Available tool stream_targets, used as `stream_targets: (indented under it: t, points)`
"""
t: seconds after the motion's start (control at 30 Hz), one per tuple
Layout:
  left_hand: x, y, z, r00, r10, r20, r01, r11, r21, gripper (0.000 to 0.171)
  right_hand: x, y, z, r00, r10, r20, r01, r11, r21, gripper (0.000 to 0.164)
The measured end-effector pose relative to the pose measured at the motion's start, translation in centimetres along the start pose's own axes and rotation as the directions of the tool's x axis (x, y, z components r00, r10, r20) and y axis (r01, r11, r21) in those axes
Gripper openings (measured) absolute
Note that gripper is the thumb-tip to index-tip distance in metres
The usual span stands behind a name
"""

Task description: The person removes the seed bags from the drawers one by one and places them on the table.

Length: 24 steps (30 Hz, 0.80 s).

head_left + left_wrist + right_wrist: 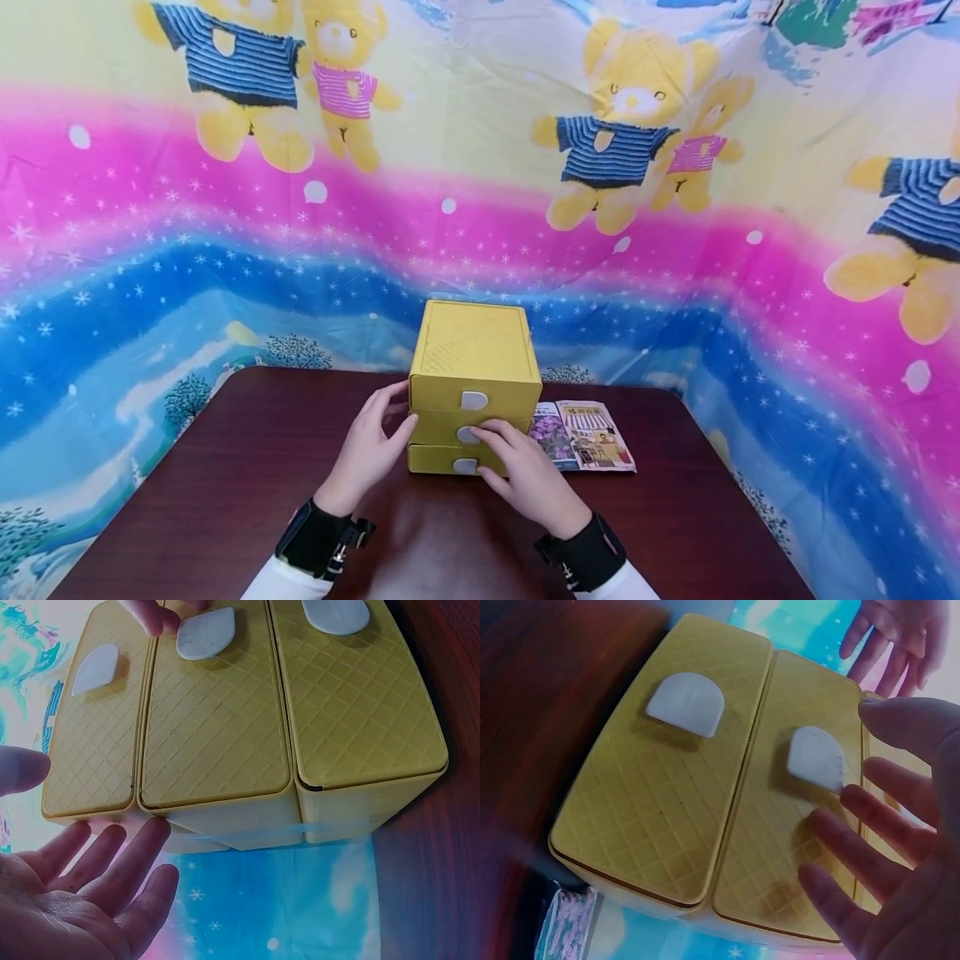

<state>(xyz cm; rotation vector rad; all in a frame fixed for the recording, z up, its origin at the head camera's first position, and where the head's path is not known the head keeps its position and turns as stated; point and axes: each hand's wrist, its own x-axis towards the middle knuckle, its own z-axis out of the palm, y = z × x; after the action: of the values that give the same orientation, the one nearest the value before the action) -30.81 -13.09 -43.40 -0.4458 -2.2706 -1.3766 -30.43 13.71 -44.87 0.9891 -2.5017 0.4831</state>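
A yellow three-drawer storage box [480,342] stands on the table, with a white tab handle on each drawer front. My left hand [367,450] is at its left side; in the left wrist view the fingers [124,870] extend by the side wall, fingertips right at the edge. At the front, my right hand [528,475] has its fingertips beside the middle handle [815,757]. Its fingers [859,859] lie extended over the drawer front in the right wrist view. The top handle [474,401] and bottom handle [465,467] are uncovered. The middle drawer sits slightly further back than the bottom one.
Two printed packets, one with purple flowers [551,437] and one with a striped awning picture [596,435], lie right of the box. The dark red-brown table [300,433] reaches a cloth backdrop [360,242] with bears behind and beside it.
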Motion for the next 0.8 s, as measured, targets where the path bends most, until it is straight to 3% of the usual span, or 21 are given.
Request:
stream_targets:
  t: [0.17, 0.8]
  points:
    - [0.14, -0.01, -0.11, 1.000, 0.000, 0.012, 0.000, 1.000, -0.009, 0.050, 0.06, -0.03, 0.07, 0.999, 0.022, 0.026, -0.023, 0.999, 0.032, 0.060]
    - [0.12, -0.38, -0.47, 0.997, -0.039, 0.072, 0.045, 0.995, -0.091, 0.049, -0.09, -0.83, -0.15, 0.995, 0.045, 0.089, -0.045, 0.999, 0.002, 0.060]
